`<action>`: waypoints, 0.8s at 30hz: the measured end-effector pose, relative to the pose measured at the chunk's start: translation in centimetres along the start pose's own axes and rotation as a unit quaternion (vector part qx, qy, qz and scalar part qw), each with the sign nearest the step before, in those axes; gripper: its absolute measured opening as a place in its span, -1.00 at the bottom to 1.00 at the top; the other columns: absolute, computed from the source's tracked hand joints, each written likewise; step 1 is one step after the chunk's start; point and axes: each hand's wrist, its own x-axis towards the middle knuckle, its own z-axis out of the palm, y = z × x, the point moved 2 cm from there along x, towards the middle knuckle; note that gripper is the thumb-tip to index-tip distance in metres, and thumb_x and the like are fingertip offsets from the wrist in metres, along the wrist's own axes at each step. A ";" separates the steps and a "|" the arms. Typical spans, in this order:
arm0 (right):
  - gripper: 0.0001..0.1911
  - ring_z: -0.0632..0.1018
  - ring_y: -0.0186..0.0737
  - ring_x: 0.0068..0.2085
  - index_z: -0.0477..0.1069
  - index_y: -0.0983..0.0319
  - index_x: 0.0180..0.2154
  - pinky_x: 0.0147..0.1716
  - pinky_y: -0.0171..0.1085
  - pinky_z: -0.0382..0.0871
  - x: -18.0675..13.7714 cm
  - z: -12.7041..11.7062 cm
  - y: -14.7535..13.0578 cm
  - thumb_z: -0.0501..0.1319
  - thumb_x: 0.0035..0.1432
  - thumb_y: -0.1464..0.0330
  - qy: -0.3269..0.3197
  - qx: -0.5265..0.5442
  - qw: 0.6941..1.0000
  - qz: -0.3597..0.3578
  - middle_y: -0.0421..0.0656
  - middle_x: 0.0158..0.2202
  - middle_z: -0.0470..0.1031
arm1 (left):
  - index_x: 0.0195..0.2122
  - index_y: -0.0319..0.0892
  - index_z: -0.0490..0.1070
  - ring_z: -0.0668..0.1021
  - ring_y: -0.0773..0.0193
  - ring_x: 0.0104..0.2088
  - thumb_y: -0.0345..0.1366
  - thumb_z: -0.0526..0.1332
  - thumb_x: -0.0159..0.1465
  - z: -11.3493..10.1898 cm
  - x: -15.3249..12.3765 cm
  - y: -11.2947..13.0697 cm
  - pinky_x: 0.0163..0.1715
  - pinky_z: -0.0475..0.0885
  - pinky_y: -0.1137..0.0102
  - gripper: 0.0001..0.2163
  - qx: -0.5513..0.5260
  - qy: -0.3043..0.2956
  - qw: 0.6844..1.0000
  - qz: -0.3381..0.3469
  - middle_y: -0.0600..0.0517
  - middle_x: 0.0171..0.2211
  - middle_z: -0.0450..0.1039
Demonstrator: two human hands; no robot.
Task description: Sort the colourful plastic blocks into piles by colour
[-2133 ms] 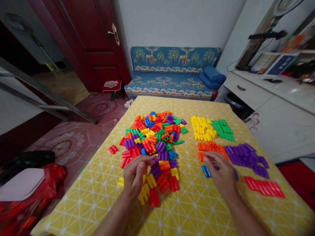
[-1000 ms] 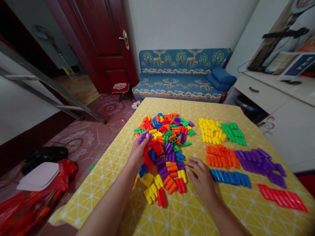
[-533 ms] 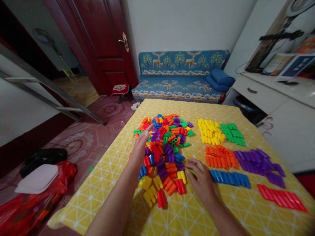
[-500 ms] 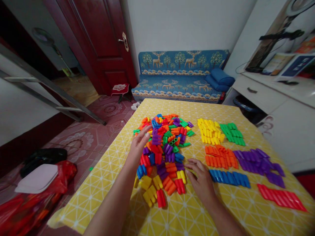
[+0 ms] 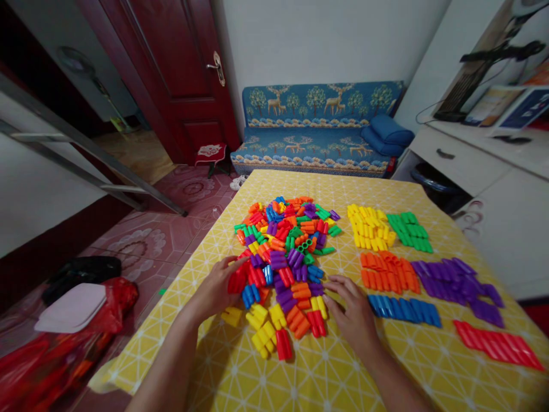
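A mixed pile of plastic tube-shaped blocks (image 5: 295, 229), joined side by side in red, blue, green, orange, purple and yellow, lies on the yellow table. My left hand (image 5: 213, 292) is at the pile's left edge, its fingers curled round a red block (image 5: 237, 280). Just below it are a blue block (image 5: 251, 296) and a yellow block (image 5: 231, 316). At the pile's right side, my right hand (image 5: 351, 309) rests low with its fingers stretched out and apart, holding nothing. Its fingertips are close to a purple block (image 5: 316, 289) and a yellow block (image 5: 318, 306).
On the right lie single-colour groups: yellow (image 5: 371, 228), green (image 5: 410, 232), orange (image 5: 389, 272), purple (image 5: 457, 286), blue (image 5: 404, 310) and red (image 5: 497, 345). Beyond the patterned tablecloth (image 5: 334, 372) stands a blue sofa (image 5: 317, 140). A white cabinet (image 5: 493, 183) is at right.
My left hand has drawn back from over the pile to its lower left edge, where its fingers now curl round a red block. The right hand stays in place.
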 end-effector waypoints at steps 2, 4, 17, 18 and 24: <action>-0.69 0.45 -0.10 0.06 0.42 0.16 -0.01 0.01 -0.10 0.39 0.0 -0.2 -0.7 0.15 0.24 0.25 -0.025 -0.003 0.999 -0.022 -0.04 0.04 0.40 | 0.26 -0.03 0.21 0.43 0.00 0.10 -0.35 0.31 0.07 0.1 1.1 0.8 0.07 0.39 0.16 -0.32 -0.014 0.004 1.000 0.008 -0.13 0.16 0.24; -0.50 0.41 -0.06 0.13 0.30 0.14 0.15 0.05 -0.08 0.38 -0.1 -0.3 -1.7 0.18 0.21 0.15 -0.071 -0.021 0.995 -0.060 -0.03 0.15 0.33 | 0.24 0.00 0.24 0.43 0.02 0.11 -0.35 0.30 0.09 0.1 1.9 1.6 0.08 0.39 0.17 -0.35 -0.014 0.017 1.000 0.016 -0.11 0.18 0.23; -0.36 0.40 0.04 0.09 0.18 -0.05 0.26 0.02 0.04 0.34 -0.2 0.3 -3.6 0.20 0.17 0.06 -0.157 -0.112 0.974 -0.118 -0.09 0.18 0.33 | 0.16 0.05 0.37 0.57 0.10 -0.13 -0.41 0.21 0.09 0.4 4.4 4.8 -0.18 0.45 0.31 -0.44 0.019 0.098 0.995 0.002 -0.03 0.04 0.43; -0.37 0.40 0.04 0.09 0.20 -0.02 0.25 0.03 0.04 0.35 -0.2 0.3 -3.6 0.20 0.17 0.06 -0.152 -0.106 0.976 -0.117 -0.08 0.18 0.34 | 0.15 0.05 0.38 0.56 0.09 -0.13 -0.40 0.22 0.09 0.0 4.7 5.3 -0.18 0.45 0.31 -0.45 0.019 0.105 0.994 0.010 -0.03 0.03 0.44; -0.39 0.32 -0.04 0.22 0.07 0.13 0.29 0.15 -0.01 0.30 0.1 0.3 -3.1 0.14 0.26 0.25 0.005 -0.011 0.997 -0.083 -0.01 0.21 0.27 | -0.01 -0.01 0.51 0.50 0.06 -0.10 -0.36 0.22 0.15 0.7 6.1 9.4 -0.05 0.33 0.18 -0.64 0.030 0.095 0.985 0.139 -0.05 -0.12 0.52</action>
